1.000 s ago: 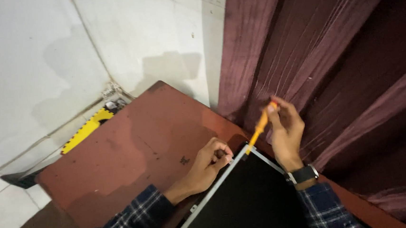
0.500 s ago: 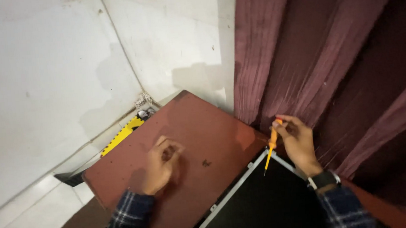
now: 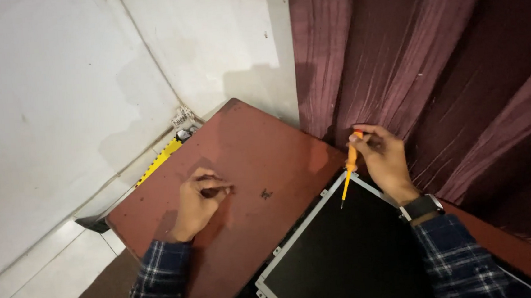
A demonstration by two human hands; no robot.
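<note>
Head view, looking down. Right hand (image 3: 386, 159) grips an orange-handled screwdriver (image 3: 349, 169), fingers curled round the handle top, with the thumb side toward the maroon curtain (image 3: 409, 64). The shaft points down and slightly left; its tip sits over the upper corner of the black display panel (image 3: 348, 255), just inside the grey metal frame. Whether the tip touches the panel cannot be told. A dark wristwatch (image 3: 423, 206) sits on the right wrist, above a blue plaid sleeve (image 3: 466, 259).

Left hand (image 3: 199, 197) rests on the reddish-brown surface (image 3: 259, 149), well apart from the panel and screwdriver. Its fingers are bunched, fingertips pressed together as if pinching something small; what lies between them is too small to make out. A small dark mark (image 3: 266, 194) lies on the surface just right of the fingertips.

A yellow strip-like tool (image 3: 160, 161) lies at the far left edge of the surface, against the white wall (image 3: 56, 89).

Versus 0.5 s ago: both hands keep roughly the same places, left on the surface, right at the panel corner. One second ago the left hand was at the panel corner beside the screwdriver; it now lies away to the left.
</note>
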